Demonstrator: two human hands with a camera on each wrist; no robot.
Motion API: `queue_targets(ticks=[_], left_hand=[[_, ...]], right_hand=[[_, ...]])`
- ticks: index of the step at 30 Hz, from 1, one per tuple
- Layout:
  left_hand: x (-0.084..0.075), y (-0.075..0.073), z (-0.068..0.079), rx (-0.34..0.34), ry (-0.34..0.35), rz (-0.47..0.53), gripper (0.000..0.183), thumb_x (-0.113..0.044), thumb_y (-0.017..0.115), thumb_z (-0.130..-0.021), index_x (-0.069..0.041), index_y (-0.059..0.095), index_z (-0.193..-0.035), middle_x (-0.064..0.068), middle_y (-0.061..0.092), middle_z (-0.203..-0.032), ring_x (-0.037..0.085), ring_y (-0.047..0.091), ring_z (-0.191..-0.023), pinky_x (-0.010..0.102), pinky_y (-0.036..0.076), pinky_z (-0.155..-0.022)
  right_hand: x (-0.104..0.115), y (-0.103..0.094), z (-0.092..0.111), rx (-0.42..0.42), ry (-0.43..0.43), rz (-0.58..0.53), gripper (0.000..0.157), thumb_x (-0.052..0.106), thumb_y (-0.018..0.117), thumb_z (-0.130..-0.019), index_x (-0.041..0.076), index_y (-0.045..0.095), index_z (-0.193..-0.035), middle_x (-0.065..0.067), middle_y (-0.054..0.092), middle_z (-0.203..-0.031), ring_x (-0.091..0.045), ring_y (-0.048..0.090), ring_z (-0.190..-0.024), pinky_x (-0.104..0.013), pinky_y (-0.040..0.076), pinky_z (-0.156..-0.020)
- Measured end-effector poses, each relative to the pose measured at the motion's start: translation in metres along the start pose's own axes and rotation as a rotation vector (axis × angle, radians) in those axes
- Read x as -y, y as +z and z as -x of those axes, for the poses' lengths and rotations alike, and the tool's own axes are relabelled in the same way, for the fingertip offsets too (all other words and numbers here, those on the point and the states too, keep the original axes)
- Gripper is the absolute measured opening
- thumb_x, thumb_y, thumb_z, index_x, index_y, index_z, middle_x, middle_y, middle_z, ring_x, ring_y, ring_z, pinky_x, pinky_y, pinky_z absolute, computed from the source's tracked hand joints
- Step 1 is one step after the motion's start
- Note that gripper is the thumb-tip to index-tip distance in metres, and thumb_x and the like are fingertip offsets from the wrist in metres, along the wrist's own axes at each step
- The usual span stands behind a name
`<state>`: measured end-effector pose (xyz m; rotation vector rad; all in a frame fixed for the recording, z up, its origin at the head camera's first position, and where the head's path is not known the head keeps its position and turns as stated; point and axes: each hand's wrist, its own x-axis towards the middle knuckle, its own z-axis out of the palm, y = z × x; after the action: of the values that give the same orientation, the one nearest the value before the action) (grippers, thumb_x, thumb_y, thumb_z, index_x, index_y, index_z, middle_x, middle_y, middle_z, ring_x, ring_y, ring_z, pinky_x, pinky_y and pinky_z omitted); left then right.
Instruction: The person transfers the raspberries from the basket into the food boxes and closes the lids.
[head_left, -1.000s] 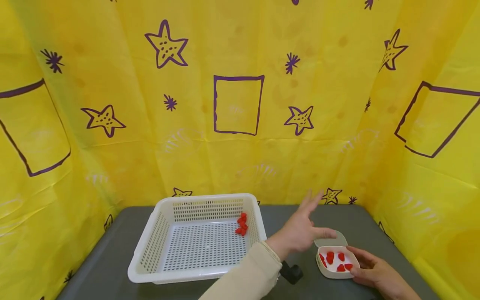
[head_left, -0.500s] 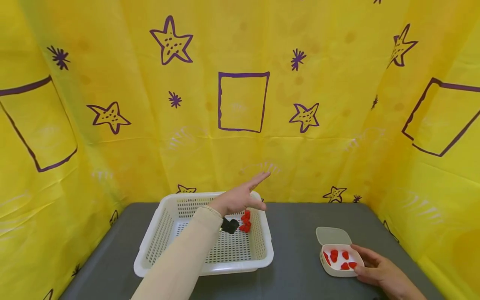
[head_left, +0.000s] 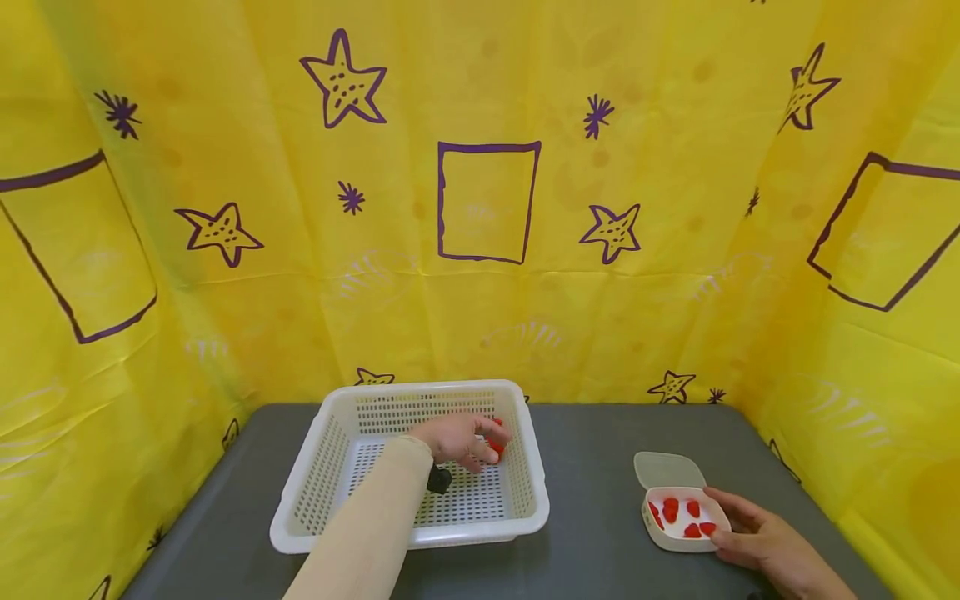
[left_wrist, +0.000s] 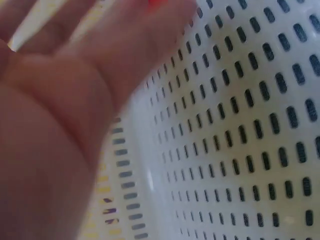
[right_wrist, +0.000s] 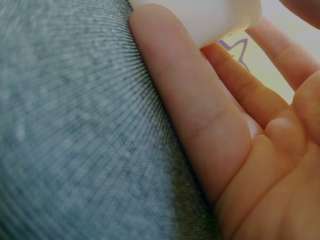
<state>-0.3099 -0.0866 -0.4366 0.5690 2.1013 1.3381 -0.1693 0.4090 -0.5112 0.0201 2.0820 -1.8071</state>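
Observation:
My left hand (head_left: 457,439) is inside the white perforated basket (head_left: 408,537), over its right part. Its fingers are spread and slightly bent beside the small red pieces (head_left: 497,447), which they partly hide. In the left wrist view, a bit of red shows at the top behind the blurred fingers. My right hand (head_left: 776,548) holds the right end of a small white box (head_left: 675,545), with thumb and fingers on either side. The box stands on the table with its lid (head_left: 669,471) folded back, and several red pieces (head_left: 671,509) lie apart in it.
A dark grey table (head_left: 592,500) carries both containers, the basket left of the box with a gap between them. Yellow cloth (head_left: 480,333) printed with purple stars hangs at the back and on both sides. The basket's raised walls surround my left hand.
My left hand has moved left from above the box to the basket, then down toward the red pieces. The right hand keeps its hold on the box; the view has shifted slightly.

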Motion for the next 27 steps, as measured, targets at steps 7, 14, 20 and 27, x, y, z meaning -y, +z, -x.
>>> queue_targets(ticks=[7, 14, 20, 27], left_hand=[[0.012, -0.012, -0.004, -0.219, -0.04, -0.028, 0.028, -0.004, 0.068, -0.092, -0.002, 0.068, -0.12, 0.014, 0.064, -0.119, 0.04, 0.06, -0.108, 0.05, 0.053, -0.086], [0.021, -0.017, -0.008, -0.283, -0.046, -0.1, 0.027, -0.004, 0.071, -0.091, -0.005, 0.071, -0.117, 0.007, 0.066, -0.114, 0.032, 0.065, -0.096, 0.043, 0.056, -0.078], [0.028, -0.019, -0.014, -0.299, -0.034, -0.263, 0.032, -0.003, 0.073, -0.088, -0.013, 0.074, -0.119, 0.001, 0.07, -0.104, 0.019, 0.059, -0.064, 0.032, 0.05, -0.061], [0.042, -0.017, -0.022, -0.298, 0.006, -0.31, 0.035, 0.004, 0.075, -0.082, -0.013, 0.076, -0.113, 0.001, 0.072, -0.105, 0.016, 0.064, -0.088, 0.03, 0.052, -0.068]], right_hand=[[-0.002, -0.001, 0.0, 0.012, -0.045, -0.004, 0.063, 0.014, 0.06, -0.101, -0.003, 0.028, -0.153, -0.025, 0.039, -0.147, -0.025, 0.054, -0.114, -0.045, 0.05, -0.093], [-0.003, -0.003, 0.002, 0.026, -0.048, -0.035, 0.058, 0.013, 0.059, -0.101, 0.001, 0.035, -0.152, -0.018, 0.045, -0.142, -0.024, 0.055, -0.112, -0.044, 0.05, -0.093], [-0.003, -0.003, 0.002, 0.032, -0.051, -0.037, 0.059, 0.012, 0.059, -0.102, -0.001, 0.032, -0.152, -0.019, 0.045, -0.143, -0.023, 0.055, -0.112, -0.045, 0.05, -0.093], [-0.004, -0.002, 0.001, 0.022, -0.062, -0.03, 0.058, 0.011, 0.059, -0.101, 0.0, 0.033, -0.152, -0.02, 0.043, -0.145, -0.023, 0.055, -0.113, -0.044, 0.051, -0.093]])
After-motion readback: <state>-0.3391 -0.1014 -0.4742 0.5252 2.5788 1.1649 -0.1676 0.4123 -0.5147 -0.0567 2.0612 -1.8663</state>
